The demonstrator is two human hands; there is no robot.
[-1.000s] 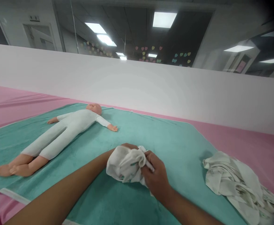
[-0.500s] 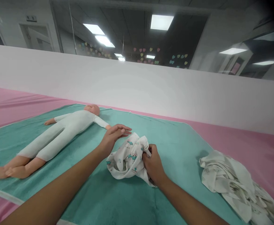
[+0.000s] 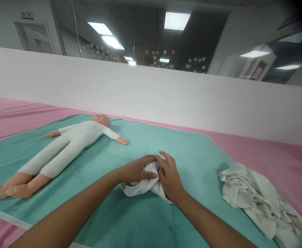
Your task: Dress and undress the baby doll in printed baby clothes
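Well, at the left the smiling baby doll in a pale one-piece suit (image 3: 80, 136) lies on its back on the teal, velvety blanket (image 3: 189, 158), head far, bare feet near, arms spread. The blanket lies over a pink sheet (image 3: 243, 148), with a low white wall (image 3: 151, 93) along the far side.

Right of the doll, near the middle, your left hand (image 3: 135, 170) arches over the small white cloth with a teal print (image 3: 136, 190), thumb and fingers apart around it. Its fingertips meet your right hand at the top, so whether they pinch the fabric can't be told. Your right hand (image 3: 170, 177) is closed on the right side of the bundle, one finger raised.

The white cloth sits bunched just above or on the blanket; you can't tell which. It looks light, thin and soft, neither slippery nor fragile, and should fold wherever you press. It has no stiffness to push against, so a pinch on a single edge or hem should guide it better than a fistful of folds.

Farther right, well apart from your hands, lies a crumpled heap of off-white printed fabric (image 3: 251, 189), loosely twisted and trailing toward the near right corner.
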